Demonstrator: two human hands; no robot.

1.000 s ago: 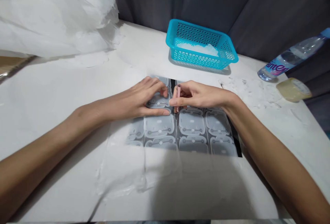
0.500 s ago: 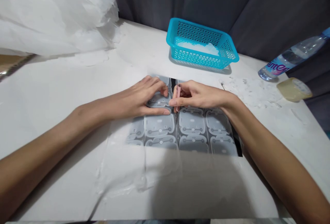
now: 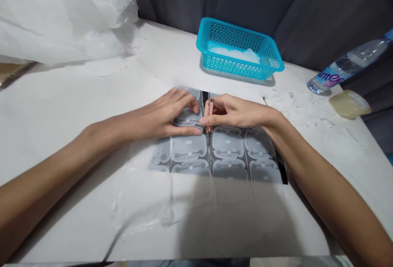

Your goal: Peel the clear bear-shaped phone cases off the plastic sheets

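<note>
My right hand [image 3: 229,110] grips a pink nail clipper [image 3: 211,113] upright between thumb and fingers. Its lower end meets the dark seam between columns of a sheet of translucent, rounded-rectangle moulded pieces [image 3: 227,142]. Just left of the seam, my left hand [image 3: 179,113] rests on the sheet, thumb stretched out and fingers bent and apart, with nothing held in it. Both hands cover part of the upper rows. Several of the pieces lie in rows on a dark backing, and a clear film runs over the white surface in front.
A turquoise basket [image 3: 241,64] with white translucent pieces inside stands at the back. To the right are a tilted water bottle [image 3: 333,74], a roll of tape [image 3: 349,105] and scattered clear scraps [image 3: 302,105]. A large heap of white plastic film [image 3: 67,17] fills the back left.
The view has shifted slightly. Both hands keep nearly the same pose, and the nail clipper stays at the seam.
</note>
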